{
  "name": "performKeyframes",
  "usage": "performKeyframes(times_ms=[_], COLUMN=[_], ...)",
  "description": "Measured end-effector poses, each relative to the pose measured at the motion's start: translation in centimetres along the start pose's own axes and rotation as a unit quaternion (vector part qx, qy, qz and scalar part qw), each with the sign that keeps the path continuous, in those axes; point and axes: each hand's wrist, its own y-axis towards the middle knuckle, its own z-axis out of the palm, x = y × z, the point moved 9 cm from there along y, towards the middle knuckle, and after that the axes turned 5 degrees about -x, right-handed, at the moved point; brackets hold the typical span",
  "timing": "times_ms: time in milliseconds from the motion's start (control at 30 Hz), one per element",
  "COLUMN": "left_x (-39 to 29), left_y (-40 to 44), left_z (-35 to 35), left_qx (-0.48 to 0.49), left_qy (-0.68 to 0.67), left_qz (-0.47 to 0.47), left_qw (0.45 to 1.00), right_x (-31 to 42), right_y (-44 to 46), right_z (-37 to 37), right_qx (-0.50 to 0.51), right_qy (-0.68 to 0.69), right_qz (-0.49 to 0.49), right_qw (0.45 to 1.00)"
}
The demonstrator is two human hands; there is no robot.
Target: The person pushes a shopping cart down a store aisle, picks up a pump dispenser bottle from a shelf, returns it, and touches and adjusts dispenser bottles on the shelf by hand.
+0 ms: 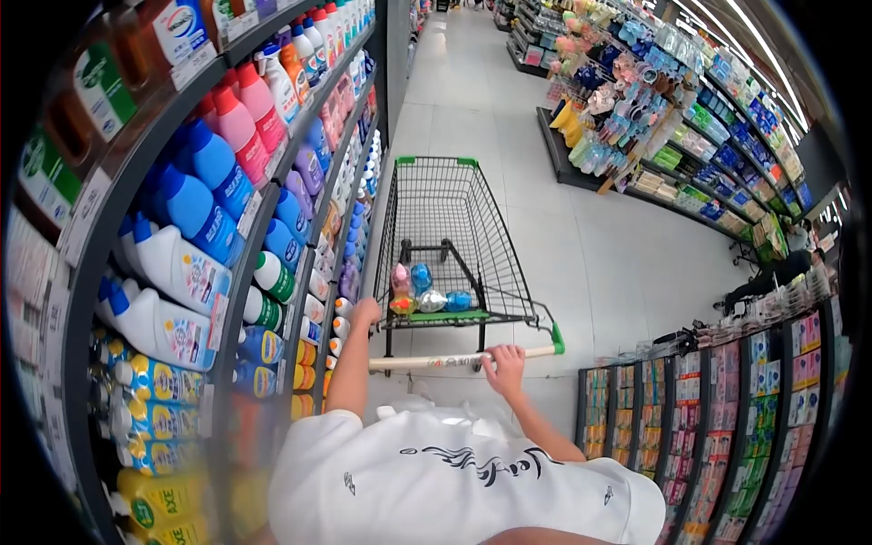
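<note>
A black wire shopping cart (495,238) with green corner pieces stands in front of me. My right hand (504,368) is wrapped round its pale push handle (427,361), right of the middle. At the cart's rear left corner, beside the shelf, my left hand (366,313) is closed; its fingers are partly hidden and it seems to grip the cart's edge. Inside, near the handle end, lie several small shiny rounded items, among them a silver one (432,301), a blue one (458,301) and a pink one (400,275). Their kind is too small to tell.
Close on the left runs a shelf (150,173) of cleaning bottles, including blue bottles (200,213) and white bottles (168,327). A tiled aisle (454,100) stretches ahead. Right are hanging-goods racks (627,109), packed shelves (690,427) and a person in dark clothing (772,277).
</note>
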Motion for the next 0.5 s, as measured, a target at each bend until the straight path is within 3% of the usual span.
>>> performKeyframes(times_ms=[100, 233, 300, 333, 500], left_x=[-2.9, -5.5, -7.1, -7.9, -10.0], left_y=[2.5, 5.9, 6.0, 6.5, 12.4], left_z=[-2.1, -4.3, -5.9, -6.0, -6.5], left_qx=[-0.016, -0.090, -0.089, -0.010, -0.035], left_qy=[0.005, -0.059, -0.071, -0.057, -0.068], left_qz=[0.025, 0.025, 0.008, -0.013, -0.018], left_qw=[1.000, 0.994, 0.993, 0.998, 0.997], right_x=[-2.7, -5.5, -6.8, -7.7, -10.8], right_y=[3.4, 7.4, 9.0, 9.9, 14.3], right_z=[2.0, 4.2, 4.9, 5.3, 6.9], right_qx=[0.007, -0.063, -0.082, -0.084, -0.077], right_qy=[-0.011, -0.105, -0.118, -0.114, -0.125], right_qz=[0.049, 0.063, 0.058, 0.056, 0.040], right_qw=[0.999, 0.991, 0.988, 0.988, 0.988])
